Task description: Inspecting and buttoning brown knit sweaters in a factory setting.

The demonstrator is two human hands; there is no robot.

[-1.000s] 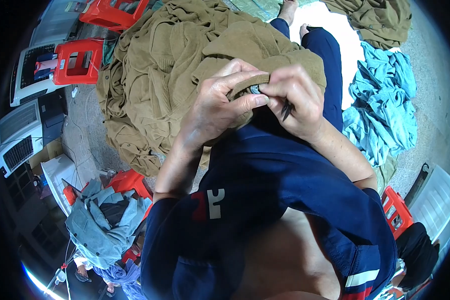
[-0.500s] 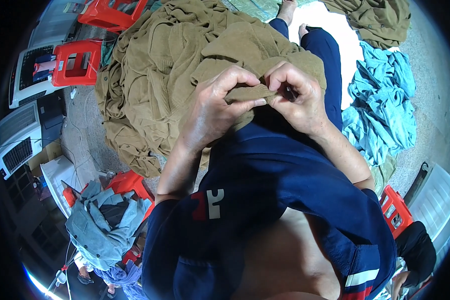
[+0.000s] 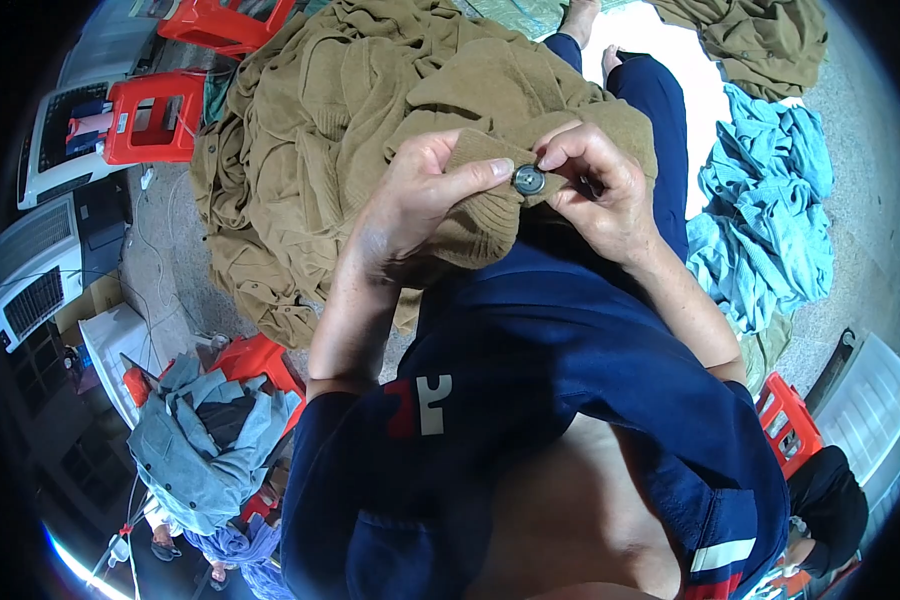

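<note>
A brown corduroy garment (image 3: 490, 222) lies over my lap, with a round dark button (image 3: 528, 180) showing at its edge. My left hand (image 3: 425, 190) grips the ribbed cloth, its thumb stretched along the top and its tip at the button's left side. On the button's other side, my right hand (image 3: 598, 185) pinches the garment's edge between thumb and forefinger. Both hands are close together above my thighs. The fingers of my left hand under the cloth are hidden.
A big heap of brown garments (image 3: 310, 150) spreads to my left and ahead. Light blue garments (image 3: 760, 200) lie at the right, more brown cloth (image 3: 765, 45) beyond them. Red plastic stools (image 3: 155, 115) stand at the left; grey-blue garments (image 3: 200, 450) drape over another. Other people are partly visible behind.
My left hand has turned the cloth over, so the dark button now faces up. The left thumb has come on top of the fabric, while my right hand stays nearly in place.
</note>
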